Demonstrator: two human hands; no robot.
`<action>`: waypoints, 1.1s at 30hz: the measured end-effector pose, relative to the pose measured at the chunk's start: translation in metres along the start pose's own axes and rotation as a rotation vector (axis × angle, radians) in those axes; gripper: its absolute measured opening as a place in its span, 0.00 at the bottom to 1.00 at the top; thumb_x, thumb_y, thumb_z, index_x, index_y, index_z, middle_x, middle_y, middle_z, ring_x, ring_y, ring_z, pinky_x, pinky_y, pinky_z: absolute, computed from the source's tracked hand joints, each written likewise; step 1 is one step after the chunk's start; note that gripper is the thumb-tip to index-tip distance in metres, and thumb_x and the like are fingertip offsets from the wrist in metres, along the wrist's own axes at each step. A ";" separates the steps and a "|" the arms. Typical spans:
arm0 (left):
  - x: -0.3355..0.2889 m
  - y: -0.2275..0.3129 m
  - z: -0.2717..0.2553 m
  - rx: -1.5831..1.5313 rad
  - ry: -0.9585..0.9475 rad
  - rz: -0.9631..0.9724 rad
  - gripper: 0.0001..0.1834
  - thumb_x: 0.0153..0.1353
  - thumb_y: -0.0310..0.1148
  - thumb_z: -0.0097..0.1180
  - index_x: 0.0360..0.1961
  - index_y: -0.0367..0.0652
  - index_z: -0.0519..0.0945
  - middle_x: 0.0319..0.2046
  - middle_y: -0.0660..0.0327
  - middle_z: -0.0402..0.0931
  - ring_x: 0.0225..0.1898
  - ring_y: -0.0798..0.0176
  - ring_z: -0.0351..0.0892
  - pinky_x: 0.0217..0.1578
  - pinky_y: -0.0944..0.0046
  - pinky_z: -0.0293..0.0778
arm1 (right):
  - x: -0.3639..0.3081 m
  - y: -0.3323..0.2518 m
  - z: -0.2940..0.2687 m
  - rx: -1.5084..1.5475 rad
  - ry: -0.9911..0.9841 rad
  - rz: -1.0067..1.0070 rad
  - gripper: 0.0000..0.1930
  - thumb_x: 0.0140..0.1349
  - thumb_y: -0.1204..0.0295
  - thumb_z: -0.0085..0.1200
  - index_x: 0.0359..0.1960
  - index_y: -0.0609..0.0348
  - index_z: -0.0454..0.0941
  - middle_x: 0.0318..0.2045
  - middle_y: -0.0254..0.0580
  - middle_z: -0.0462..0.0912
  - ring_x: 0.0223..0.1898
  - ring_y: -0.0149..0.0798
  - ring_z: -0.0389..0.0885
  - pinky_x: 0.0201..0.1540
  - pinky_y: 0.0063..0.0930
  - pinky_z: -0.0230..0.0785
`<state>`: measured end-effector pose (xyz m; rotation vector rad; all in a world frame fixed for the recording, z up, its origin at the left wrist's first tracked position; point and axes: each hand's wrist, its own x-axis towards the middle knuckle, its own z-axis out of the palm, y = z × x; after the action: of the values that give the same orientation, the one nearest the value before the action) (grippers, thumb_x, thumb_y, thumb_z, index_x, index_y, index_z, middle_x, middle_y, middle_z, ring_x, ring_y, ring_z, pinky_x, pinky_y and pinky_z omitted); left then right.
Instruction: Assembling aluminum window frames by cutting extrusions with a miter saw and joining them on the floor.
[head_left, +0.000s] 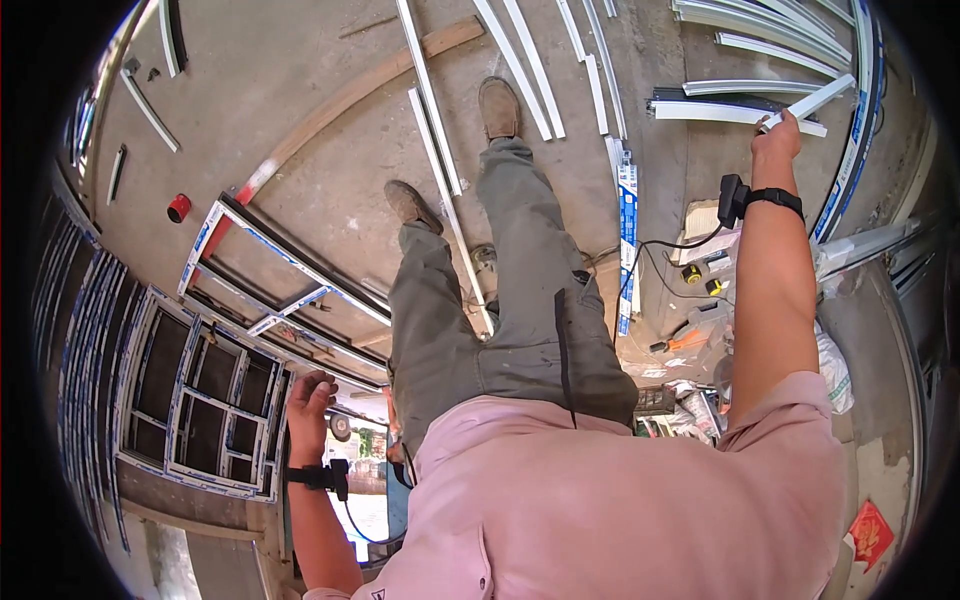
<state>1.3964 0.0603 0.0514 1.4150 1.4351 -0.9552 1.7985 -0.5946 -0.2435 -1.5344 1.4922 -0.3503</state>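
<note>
My right hand (778,142) reaches out at the upper right. Its fingers are closed round the near end of a short white profile strip (822,100), which slants up and to the right. Under and beside this strip lie other white profile strips (735,112) on the floor. My left hand (312,396) hangs at the lower left, its fingers loosely bent and apart, with nothing visible in them. Near it stands a white window frame (180,400) with several panes.
Long white strips (520,70) and a curved wooden bar (350,100) lie ahead of my feet. Another frame (290,275) lies left of my legs. A blue-wrapped profile (627,240), tape measures (691,273) and an orange-handled tool (688,340) are at right. A red can (179,208) stands far left.
</note>
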 end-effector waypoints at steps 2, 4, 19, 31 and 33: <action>0.002 -0.001 0.002 0.011 0.010 0.006 0.14 0.63 0.33 0.53 0.46 0.37 0.75 0.40 0.61 0.78 0.40 0.68 0.77 0.41 0.68 0.71 | -0.003 -0.001 0.007 0.092 -0.103 0.015 0.16 0.59 0.72 0.53 0.46 0.70 0.69 0.34 0.50 0.76 0.25 0.42 0.80 0.18 0.30 0.67; -0.001 -0.002 0.006 0.014 0.022 -0.004 0.14 0.63 0.33 0.53 0.47 0.36 0.75 0.39 0.62 0.78 0.39 0.69 0.76 0.40 0.69 0.70 | -0.031 -0.009 0.015 0.108 -0.110 -0.010 0.16 0.60 0.71 0.53 0.46 0.69 0.70 0.34 0.50 0.77 0.26 0.42 0.80 0.19 0.31 0.67; -0.007 -0.037 0.037 -0.206 -0.014 0.147 0.16 0.63 0.33 0.54 0.49 0.35 0.74 0.44 0.57 0.78 0.41 0.66 0.78 0.42 0.68 0.72 | -0.272 -0.050 0.054 0.264 -1.101 -0.056 0.17 0.59 0.67 0.56 0.47 0.63 0.73 0.24 0.37 0.75 0.22 0.34 0.73 0.26 0.28 0.66; 0.028 -0.156 0.030 -0.432 0.092 0.292 0.15 0.61 0.31 0.55 0.46 0.34 0.77 0.38 0.61 0.79 0.34 0.71 0.74 0.37 0.70 0.71 | -0.560 0.022 -0.049 -0.518 -2.023 -0.097 0.24 0.55 0.70 0.51 0.54 0.68 0.70 0.24 0.37 0.74 0.20 0.29 0.73 0.25 0.23 0.68; 0.042 -0.186 0.018 -0.507 0.126 0.280 0.15 0.60 0.32 0.55 0.46 0.34 0.77 0.37 0.61 0.79 0.33 0.71 0.73 0.36 0.70 0.71 | -0.604 0.039 -0.069 -0.709 -2.162 -0.059 0.24 0.54 0.71 0.51 0.54 0.69 0.70 0.24 0.37 0.75 0.20 0.29 0.73 0.25 0.23 0.67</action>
<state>1.2134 0.0461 -0.0048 1.2583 1.3966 -0.2976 1.5896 -0.0759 -0.0013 -1.2640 -0.2909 1.5222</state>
